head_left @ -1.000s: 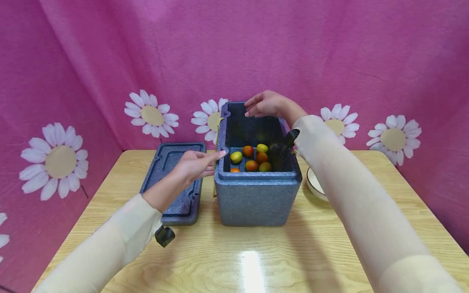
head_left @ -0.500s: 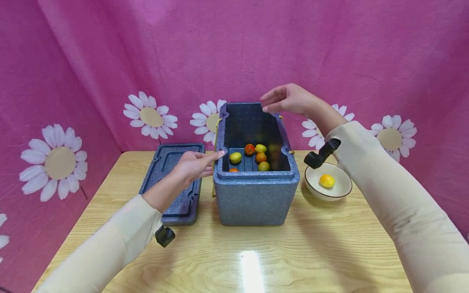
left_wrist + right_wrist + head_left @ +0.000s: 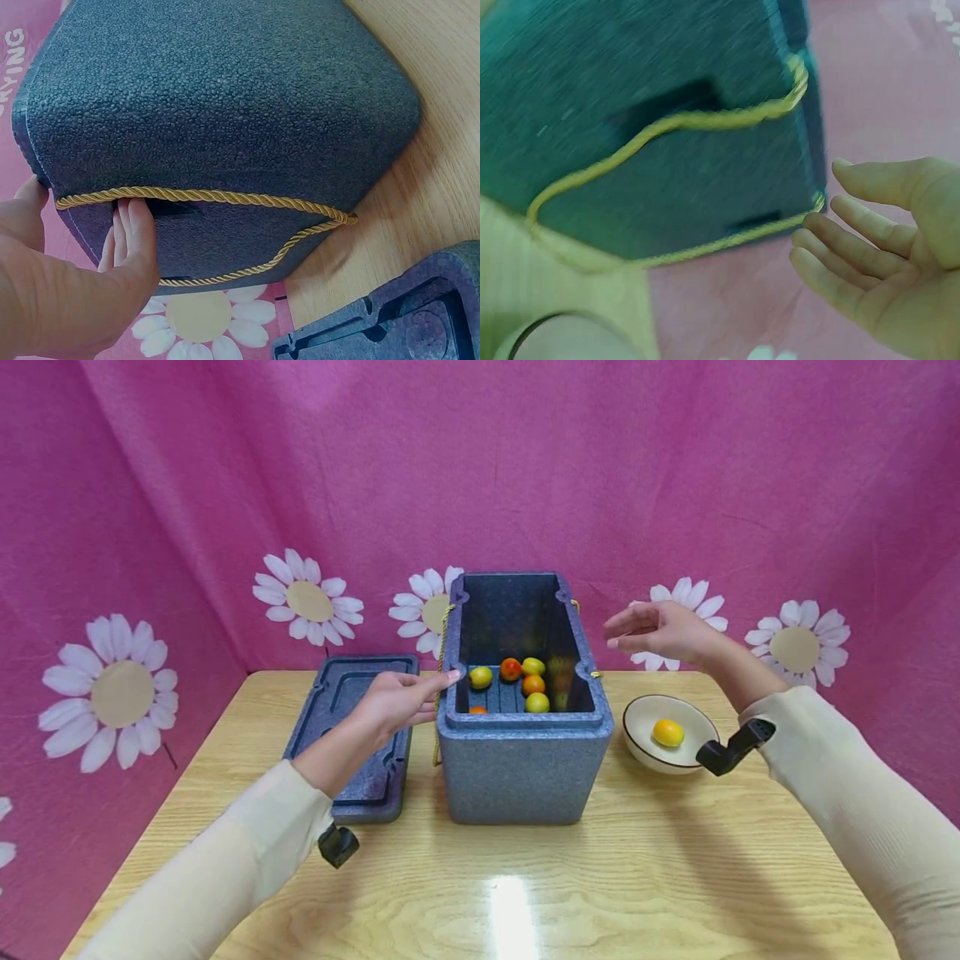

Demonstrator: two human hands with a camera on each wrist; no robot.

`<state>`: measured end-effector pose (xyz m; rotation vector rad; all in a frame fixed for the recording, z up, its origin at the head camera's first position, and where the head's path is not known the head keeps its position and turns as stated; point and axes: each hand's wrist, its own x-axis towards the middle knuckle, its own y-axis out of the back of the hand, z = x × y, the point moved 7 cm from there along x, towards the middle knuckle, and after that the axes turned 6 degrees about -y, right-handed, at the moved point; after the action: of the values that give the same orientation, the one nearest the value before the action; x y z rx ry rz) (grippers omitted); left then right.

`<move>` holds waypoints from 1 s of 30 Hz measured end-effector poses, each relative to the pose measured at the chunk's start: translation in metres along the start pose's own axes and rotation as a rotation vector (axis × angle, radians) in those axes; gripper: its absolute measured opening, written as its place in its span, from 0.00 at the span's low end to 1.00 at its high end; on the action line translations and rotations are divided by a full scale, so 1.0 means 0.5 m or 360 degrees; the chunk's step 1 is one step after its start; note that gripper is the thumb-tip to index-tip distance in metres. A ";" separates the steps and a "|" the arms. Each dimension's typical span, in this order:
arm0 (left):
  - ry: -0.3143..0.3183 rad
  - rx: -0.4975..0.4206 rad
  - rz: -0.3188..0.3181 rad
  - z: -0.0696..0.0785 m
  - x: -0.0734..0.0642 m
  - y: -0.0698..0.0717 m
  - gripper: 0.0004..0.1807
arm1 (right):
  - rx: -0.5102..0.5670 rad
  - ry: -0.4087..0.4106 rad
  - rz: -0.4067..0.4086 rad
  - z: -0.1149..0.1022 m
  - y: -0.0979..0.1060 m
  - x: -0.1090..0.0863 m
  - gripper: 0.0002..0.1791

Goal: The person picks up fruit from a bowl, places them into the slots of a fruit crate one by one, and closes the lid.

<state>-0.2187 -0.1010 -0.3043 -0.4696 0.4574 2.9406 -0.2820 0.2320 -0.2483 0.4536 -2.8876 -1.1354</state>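
A dark grey foam box (image 3: pixel 521 777) stands uncovered on the table. Inside lie several small, tomato-like fruits, among them a red one (image 3: pixel 511 670) and a yellow one (image 3: pixel 481 677). My left hand (image 3: pixel 397 700) holds the box's left wall: the thumb is at the rim, and the fingers lie on the outer side by a yellow rope (image 3: pixel 240 198). To the right of the box, my right hand (image 3: pixel 663 631) hovers with relaxed fingers and nothing in them. Lower down, a cream bowl (image 3: pixel 637 747) with a dark rim holds one yellow fruit (image 3: pixel 667 733).
The box's foam lid (image 3: pixel 360 693) lies flat on the wooden table (image 3: pixel 420 885), left of the box. Another yellow rope (image 3: pixel 705 120) hangs along the box's right side. A pink cloth (image 3: pixel 525 460) with white flowers closes off the back and sides.
My right hand has moved rightward from over the box, then lowered, uncovering the bowl and its fruit. One reddish fruit near the box's front has gone from sight. My left hand stays put.
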 end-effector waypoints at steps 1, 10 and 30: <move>-0.0005 -0.0004 -0.0002 -0.001 0.000 0.000 0.44 | 0.0029 0.0016 -0.0012 0.014 -0.002 -0.002 0.22; 0.0016 -0.0041 0.0018 -0.007 -0.005 -0.003 0.42 | 0.0075 -0.0136 -0.0092 0.136 -0.029 -0.015 0.22; 0.0009 -0.0029 0.0015 -0.001 -0.003 0.002 0.43 | -0.0511 -0.0203 -0.0060 0.246 -0.054 -0.048 0.23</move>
<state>-0.2174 -0.1021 -0.3043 -0.4792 0.4354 2.9554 -0.2655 0.3017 -0.3549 0.4393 -2.7283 -1.6531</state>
